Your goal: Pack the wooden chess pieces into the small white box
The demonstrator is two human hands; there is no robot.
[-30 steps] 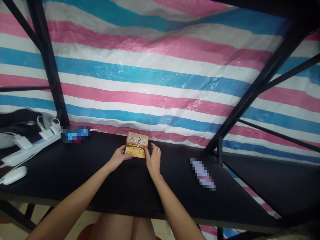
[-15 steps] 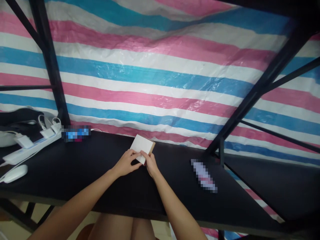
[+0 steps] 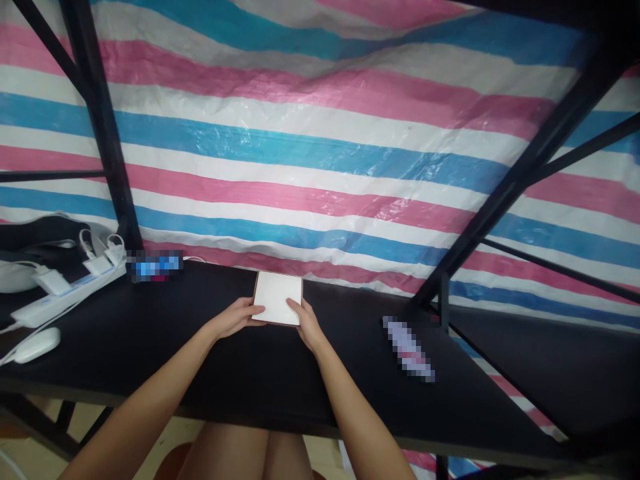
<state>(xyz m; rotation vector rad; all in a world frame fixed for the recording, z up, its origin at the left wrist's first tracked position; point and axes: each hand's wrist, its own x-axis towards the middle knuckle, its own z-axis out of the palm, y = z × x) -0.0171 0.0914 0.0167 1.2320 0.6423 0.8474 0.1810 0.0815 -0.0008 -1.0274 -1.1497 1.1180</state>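
Between my hands is a flat square thing [image 3: 278, 297] with a plain white top and a thin brown edge; I cannot make out its exact kind. My left hand [image 3: 237, 317] grips its lower left corner, thumb lying on the white face and the other fingers at the side and below. At the lower right, my right hand [image 3: 309, 323] holds it the same way, its thumb pressed on the top. Most of the fingertips are hidden under or behind the square. It is held over the black table [image 3: 260, 380], near the back edge.
A white power strip [image 3: 65, 297] with plugs and cables lies at the left, near a white mouse-shaped object [image 3: 38, 345]. A blurred-out device [image 3: 155, 265] sits at the back left, another blurred item [image 3: 409, 349] at the right. Behind hangs striped sheeting [image 3: 300, 153] between black metal posts.
The white square has turned from a slanted to a nearly straight position and shifted slightly left. My hands have moved apart, from close together at its near corner to its two sides.
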